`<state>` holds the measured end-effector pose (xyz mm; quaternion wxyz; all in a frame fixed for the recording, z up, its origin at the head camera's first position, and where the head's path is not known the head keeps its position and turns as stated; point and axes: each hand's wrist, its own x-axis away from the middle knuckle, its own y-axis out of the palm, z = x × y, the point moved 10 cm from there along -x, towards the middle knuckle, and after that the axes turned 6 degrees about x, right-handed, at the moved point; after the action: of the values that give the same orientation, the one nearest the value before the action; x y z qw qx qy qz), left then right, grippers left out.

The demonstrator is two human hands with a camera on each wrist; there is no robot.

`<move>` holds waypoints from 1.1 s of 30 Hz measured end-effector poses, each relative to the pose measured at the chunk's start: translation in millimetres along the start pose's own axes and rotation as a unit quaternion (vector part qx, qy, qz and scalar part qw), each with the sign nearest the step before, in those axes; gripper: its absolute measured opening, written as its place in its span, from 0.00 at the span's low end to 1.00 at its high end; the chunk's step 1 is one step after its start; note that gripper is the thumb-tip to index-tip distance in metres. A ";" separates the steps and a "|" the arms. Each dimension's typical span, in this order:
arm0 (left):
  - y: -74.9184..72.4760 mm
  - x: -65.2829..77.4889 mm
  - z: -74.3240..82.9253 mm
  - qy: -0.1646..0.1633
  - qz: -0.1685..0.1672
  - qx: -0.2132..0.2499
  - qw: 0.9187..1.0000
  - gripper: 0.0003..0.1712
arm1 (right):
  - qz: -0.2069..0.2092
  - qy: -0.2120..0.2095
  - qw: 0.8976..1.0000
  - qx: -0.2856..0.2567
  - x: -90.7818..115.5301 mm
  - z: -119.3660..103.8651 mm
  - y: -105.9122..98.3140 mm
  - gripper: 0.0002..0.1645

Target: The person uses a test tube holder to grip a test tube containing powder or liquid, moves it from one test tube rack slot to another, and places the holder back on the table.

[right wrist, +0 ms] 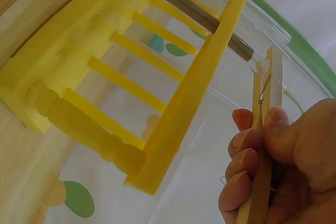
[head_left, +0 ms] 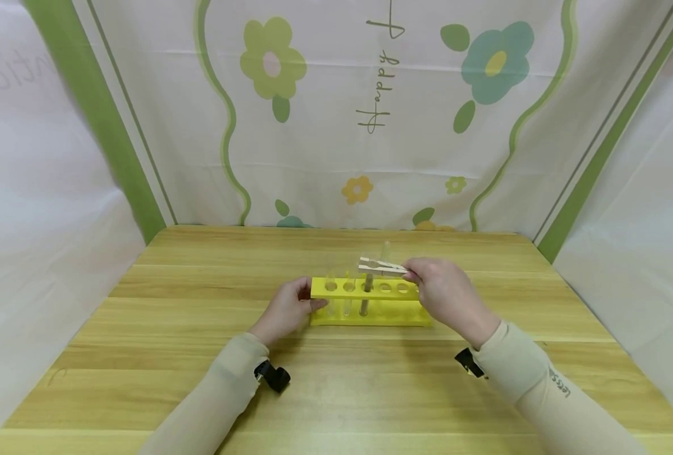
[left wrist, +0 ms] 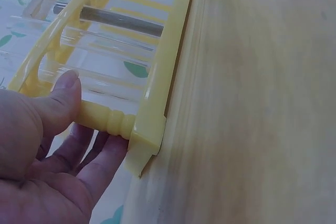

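Observation:
A yellow test tube rack (head_left: 370, 320) stands on the wooden table. My left hand (head_left: 287, 309) grips its left end, thumb and fingers around the end post (left wrist: 105, 118). In my right hand (head_left: 447, 294) is a wooden test tube clamp (right wrist: 266, 95), held level above the rack. The clamp's tip is at the upper part of a test tube with dark grey contents (right wrist: 181, 4), which sits in the third hole from the left. Two clear test tubes (head_left: 330, 308) stand in the holes to its left.
Behind the clamp, another clear tube (head_left: 385, 251) rises above the back of the rack. The wooden table (head_left: 336, 398) ends at a white patterned curtain (head_left: 325, 126). Black straps (head_left: 273, 377) hang at both wrists.

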<state>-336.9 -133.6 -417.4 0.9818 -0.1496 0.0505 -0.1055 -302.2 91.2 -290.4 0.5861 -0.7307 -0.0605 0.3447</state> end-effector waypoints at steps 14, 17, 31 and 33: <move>0.1 -0.2 2.2 0.006 -0.004 -0.002 1.000 0.09 | -0.026 0.011 0.999 0.020 8.0 -5.5 14.2 0.05; -0.2 0.0 2.2 0.004 -0.004 -0.003 1.000 0.09 | -0.025 0.014 0.999 0.026 9.5 -6.7 14.6 0.05; -0.3 1.0 3.4 0.003 -0.004 -0.005 1.000 0.08 | -0.014 0.012 0.999 0.033 17.9 -17.8 13.5 0.05; -0.1 0.8 3.1 0.002 -0.006 -0.003 1.000 0.08 | -0.013 0.009 0.999 0.029 19.0 -19.7 14.4 0.05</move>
<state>-335.7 -133.0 -414.6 0.9807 -0.1523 0.0519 -0.1115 -281.1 80.1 -310.1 0.6122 -0.7156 -0.0550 0.3318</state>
